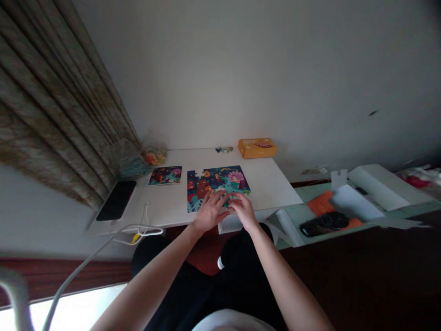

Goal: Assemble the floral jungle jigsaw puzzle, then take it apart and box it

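Observation:
A colourful jigsaw puzzle (220, 177), mostly joined up, lies on the white table with a gap in its upper left edge. My left hand (210, 214) rests on its lower part, palm down and fingers spread. Close beside it, my right hand (244, 210) is at the puzzle's lower right edge, fingers curled together. Whatever is between those fingertips is too small to make out. Both hands cover part of the picture. Left of the puzzle lies a small printed picture (166, 175) in similar colours.
Loose puzzle pieces (224, 150) and an orange box (257, 148) are at the table's back edge. A phone (117, 200), a white cable (146, 227) and a plastic bag (154, 156) are on the left. Right, a lower glass surface holds a black shoe-like object (324, 224) and a white box (381, 186).

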A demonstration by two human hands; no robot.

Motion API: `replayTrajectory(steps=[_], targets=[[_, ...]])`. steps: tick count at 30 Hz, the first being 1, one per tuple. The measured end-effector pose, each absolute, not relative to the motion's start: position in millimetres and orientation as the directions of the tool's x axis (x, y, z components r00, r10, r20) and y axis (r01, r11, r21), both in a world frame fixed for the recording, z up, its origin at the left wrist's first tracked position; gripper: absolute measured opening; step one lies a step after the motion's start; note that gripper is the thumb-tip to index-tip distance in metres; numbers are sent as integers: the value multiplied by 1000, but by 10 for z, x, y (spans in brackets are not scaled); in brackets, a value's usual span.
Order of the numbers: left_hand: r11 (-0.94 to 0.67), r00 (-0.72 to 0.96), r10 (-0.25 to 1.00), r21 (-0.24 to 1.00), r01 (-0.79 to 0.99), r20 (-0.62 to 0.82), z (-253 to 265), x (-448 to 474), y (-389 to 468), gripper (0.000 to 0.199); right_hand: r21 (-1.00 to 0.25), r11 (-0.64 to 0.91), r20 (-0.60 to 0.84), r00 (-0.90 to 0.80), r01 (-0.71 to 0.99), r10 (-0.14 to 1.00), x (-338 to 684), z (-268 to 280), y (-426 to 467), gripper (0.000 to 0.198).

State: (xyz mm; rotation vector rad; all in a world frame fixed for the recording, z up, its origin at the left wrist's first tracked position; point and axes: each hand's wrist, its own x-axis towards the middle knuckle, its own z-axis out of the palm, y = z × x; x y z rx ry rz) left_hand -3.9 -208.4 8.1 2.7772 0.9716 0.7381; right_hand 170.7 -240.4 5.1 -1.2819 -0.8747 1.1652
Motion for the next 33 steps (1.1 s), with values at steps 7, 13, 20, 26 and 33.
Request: replayTrajectory(steps=[7,13,20,26,33], targets=[[-806,688,591,270,527,421,100,-35,-2057,45,-989,-95,-110,139,-111,984,1717,-33,-2433,36],[-707,620,707,334,623,340,-30,-67,-1934,50,-869,111,241,216,481,946,2102,-142,-2198,30],[-583,537,812,369,724,228,-153,-24,-1520,42,-487,102,372,100,867,923,2496,-250,-1950,25],[-568,548,818,397,721,173,-172,29,-1336,36,-425,94,353,69,900,933,2444,-302,-1978,28],[-610,612,779,385,693,133,-208,-20,-1338,35,-423,102,367,68,901,928,2452,-282,-1982,27]])
